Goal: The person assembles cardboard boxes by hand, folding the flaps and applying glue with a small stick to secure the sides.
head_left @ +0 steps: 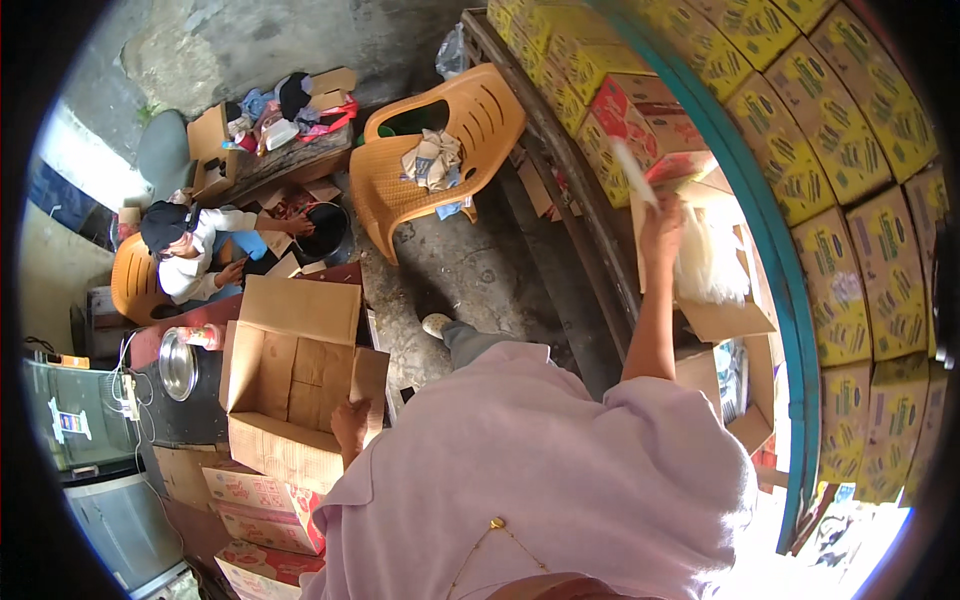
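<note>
An open, unfilled cardboard box [295, 365] stands on the dark table at my left, its flaps spread. My left hand [350, 428] is closed on the edge of its near right flap. Stretched out to the right, my right hand [661, 222] is closed on a long whitish thing [632, 172], blurred by motion, which sticks up past the fingers. Just beside that hand, a bundle of whitish, translucent plastic [712, 262] lies at another open carton [735, 318]. I cannot tell whether the held thing belongs to that bundle.
A seated person [195, 245] works at a dark bucket [323, 235]. An orange plastic chair [490, 115] holds crumpled cloth. Yellow cartons [775, 145] are stacked beyond a teal post [797, 400]. A metal bowl [179, 362] sits on the table; red-and-white cartons [265, 510] stand below.
</note>
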### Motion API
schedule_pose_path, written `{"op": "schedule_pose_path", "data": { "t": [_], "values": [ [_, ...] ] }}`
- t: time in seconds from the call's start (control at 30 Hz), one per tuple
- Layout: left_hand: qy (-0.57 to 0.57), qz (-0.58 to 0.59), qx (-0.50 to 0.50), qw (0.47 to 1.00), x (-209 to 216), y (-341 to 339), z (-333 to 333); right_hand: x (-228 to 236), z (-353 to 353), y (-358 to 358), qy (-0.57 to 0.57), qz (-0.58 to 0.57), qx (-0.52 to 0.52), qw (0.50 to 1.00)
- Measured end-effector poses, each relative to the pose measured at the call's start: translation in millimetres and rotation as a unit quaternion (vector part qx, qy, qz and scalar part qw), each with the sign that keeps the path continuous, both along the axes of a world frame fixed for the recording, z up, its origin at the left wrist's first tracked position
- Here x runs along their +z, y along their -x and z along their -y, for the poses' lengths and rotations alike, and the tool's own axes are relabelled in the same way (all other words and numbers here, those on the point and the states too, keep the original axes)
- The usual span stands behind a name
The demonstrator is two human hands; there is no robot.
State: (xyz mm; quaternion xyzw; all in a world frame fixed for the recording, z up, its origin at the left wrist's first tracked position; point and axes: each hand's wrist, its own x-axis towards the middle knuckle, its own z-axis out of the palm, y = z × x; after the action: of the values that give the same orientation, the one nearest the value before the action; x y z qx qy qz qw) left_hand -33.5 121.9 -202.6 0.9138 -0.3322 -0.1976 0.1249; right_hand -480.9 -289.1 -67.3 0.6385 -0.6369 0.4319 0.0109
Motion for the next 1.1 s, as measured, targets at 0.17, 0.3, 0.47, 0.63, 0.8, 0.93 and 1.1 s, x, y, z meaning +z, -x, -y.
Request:
{"op": "schedule_pose_path", "data": {
  "t": [0.17,0.3,0.47,0.63,0.8,0.93,1.1],
  "values": [
    [-0.004,0.041,-0.006,0.999,-12,-5,-4,-4,-23,65,-0.016,-0.053,-0.207,0.977],
    [-0.005,0.03,-0.016,0.999,-38,-14,-11,-35,-21,93,-0.155,-0.116,-0.296,0.935],
    [0.0,0.024,-0.028,0.999,-27,-11,-17,-85,-8,109,-0.199,-0.309,-0.121,0.922],
    [0.021,0.034,-0.057,0.998,-25,-8,-20,-103,7,118,-0.337,-0.292,-0.204,0.872],
    [-0.006,0.032,0.011,0.999,-12,-1,-9,-73,27,79,-0.102,-0.226,-0.156,0.956],
    [-0.005,0.089,-0.002,0.996,-20,0,-10,-38,49,2,0.062,-0.236,0.053,0.968],
    [0.046,0.2,0.049,0.977,5,-6,-13,-23,60,-133,0.023,-0.153,0.292,0.944]
  ]
}}
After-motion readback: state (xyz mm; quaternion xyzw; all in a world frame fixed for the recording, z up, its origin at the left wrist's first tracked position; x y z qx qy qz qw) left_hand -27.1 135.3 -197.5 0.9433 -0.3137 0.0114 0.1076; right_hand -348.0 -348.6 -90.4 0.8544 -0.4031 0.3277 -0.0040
